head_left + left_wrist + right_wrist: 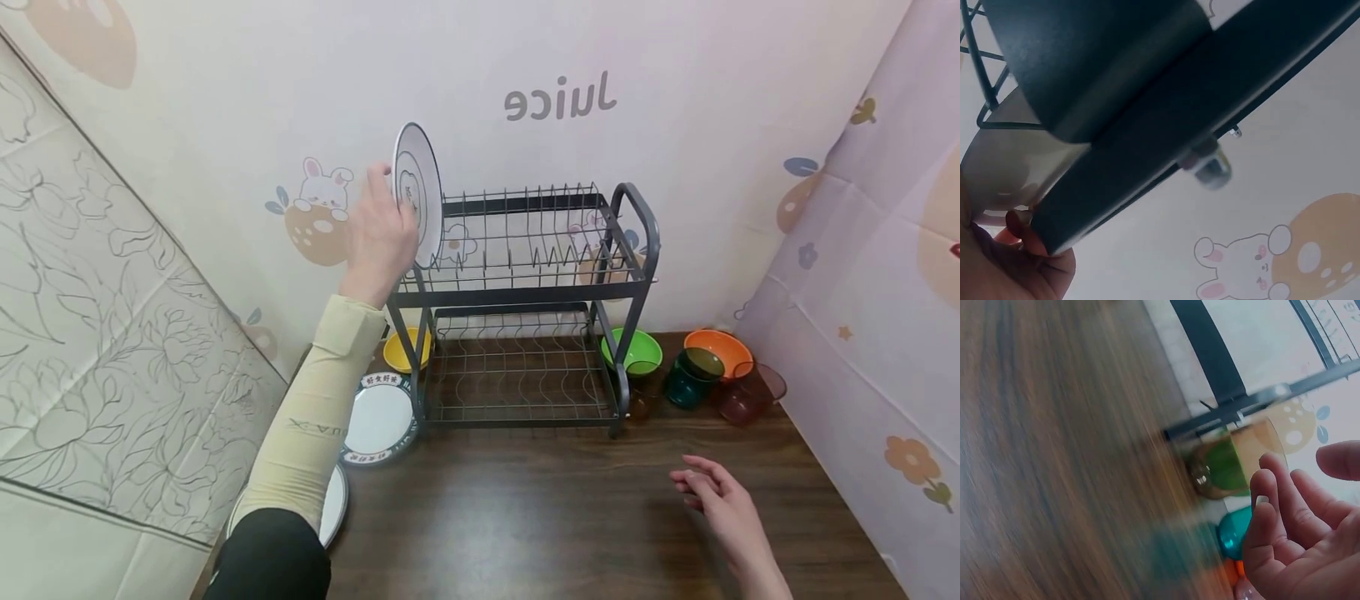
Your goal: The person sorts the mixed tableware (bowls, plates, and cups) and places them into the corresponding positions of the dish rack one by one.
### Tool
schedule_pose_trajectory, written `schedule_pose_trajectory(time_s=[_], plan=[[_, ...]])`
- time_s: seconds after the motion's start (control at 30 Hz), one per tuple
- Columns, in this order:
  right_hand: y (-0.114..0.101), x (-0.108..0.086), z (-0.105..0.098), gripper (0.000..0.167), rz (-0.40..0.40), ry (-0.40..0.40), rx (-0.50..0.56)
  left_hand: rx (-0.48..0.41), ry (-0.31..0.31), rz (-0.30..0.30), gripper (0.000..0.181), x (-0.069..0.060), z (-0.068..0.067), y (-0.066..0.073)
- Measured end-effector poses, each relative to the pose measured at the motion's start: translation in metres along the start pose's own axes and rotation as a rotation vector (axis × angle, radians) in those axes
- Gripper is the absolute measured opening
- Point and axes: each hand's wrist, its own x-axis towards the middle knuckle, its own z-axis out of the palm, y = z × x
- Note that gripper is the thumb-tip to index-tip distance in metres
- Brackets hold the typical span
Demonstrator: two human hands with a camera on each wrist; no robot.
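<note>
My left hand [381, 237] grips a white plate [418, 196] with a dark rim, held nearly upright at the left end of the upper tier of a black two-tier dish rack [525, 293]. The plate's lower edge is at the rack's wires; whether it rests on them I cannot tell. In the left wrist view the fingers [1022, 231] hold the plate's edge behind a dark rack bar [1147, 144]. Over the table at the right hovers my right hand [723, 512], its fingers loosely bent and holding nothing.
Left of the rack are a yellow bowl [405, 350], a patterned-rim plate [381, 417] and another plate [335, 504], partly behind my arm. To its right sit a green bowl [637, 350], an orange bowl [716, 346], a teal cup [686, 385], a reddish cup [750, 396] and a brown cup [641, 402].
</note>
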Motion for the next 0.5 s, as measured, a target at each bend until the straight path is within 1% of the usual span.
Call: schedule_pose_trajectory(time_s=[0.07, 0.13, 0.23, 0.37, 0.5], plan=[[0.0, 0.0, 0.007, 0.051, -0.003, -0.023, -0.005, 0.0, -0.01, -0.003, 0.042, -0.001, 0.001, -0.001], [-0.001, 0.0, 0.015, 0.049, -0.002, -0.05, -0.006, 0.006, -0.007, 0.0, 0.042, -0.002, 0.002, -0.002], [-0.002, 0.0, 0.029, 0.045, -0.008, -0.084, -0.006, 0.026, 0.001, 0.018, 0.042, -0.005, 0.003, -0.004], [-0.004, -0.001, 0.046, 0.04, -0.052, -0.101, 0.002, 0.065, -0.003, 0.043, 0.047, -0.01, 0.004, -0.006], [-0.004, -0.002, 0.06, 0.036, -0.079, -0.11, 0.006, 0.074, -0.011, 0.048, 0.049, -0.014, 0.005, -0.006]])
